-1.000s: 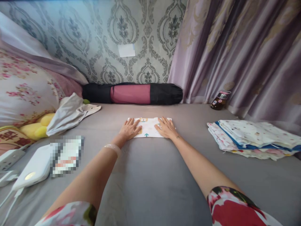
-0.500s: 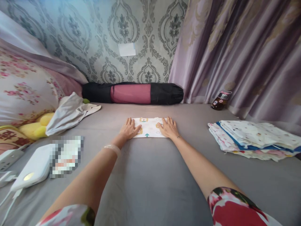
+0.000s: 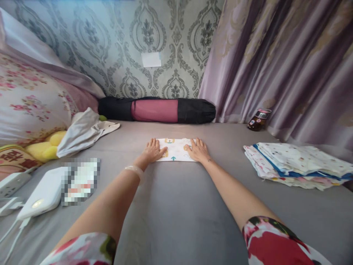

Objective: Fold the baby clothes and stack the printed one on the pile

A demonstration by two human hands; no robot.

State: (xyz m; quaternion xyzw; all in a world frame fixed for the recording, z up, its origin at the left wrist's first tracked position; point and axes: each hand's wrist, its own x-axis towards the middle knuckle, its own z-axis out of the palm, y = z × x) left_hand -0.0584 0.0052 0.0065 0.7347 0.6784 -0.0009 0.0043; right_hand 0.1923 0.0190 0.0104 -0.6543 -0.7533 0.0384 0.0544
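Note:
A white cloth [image 3: 175, 150] with a yellow and green print lies folded into a flat rectangle on the grey bed sheet [image 3: 182, 198]. My left hand [image 3: 152, 150] rests palm down over its left end, fingers stretched away from me and thumb pointing inward. On the right end lies my right hand [image 3: 199, 149], also flat with its fingers spread. Both hands press on the cloth without gripping it. The cloth's two ends are partly hidden beneath them.
To the right lies a stack of folded cloths [image 3: 300, 163], with a dark bottle [image 3: 258, 120] behind it. A rolled mat in a black and pink bag [image 3: 156, 110] lies along the wall. At left are a white power bank [image 3: 44, 193], a power strip [image 3: 12, 184] and a crumpled grey cloth [image 3: 82, 130].
Both hands stay flat on the folded cloth, in nearly the same place. The whole view has shifted very slightly.

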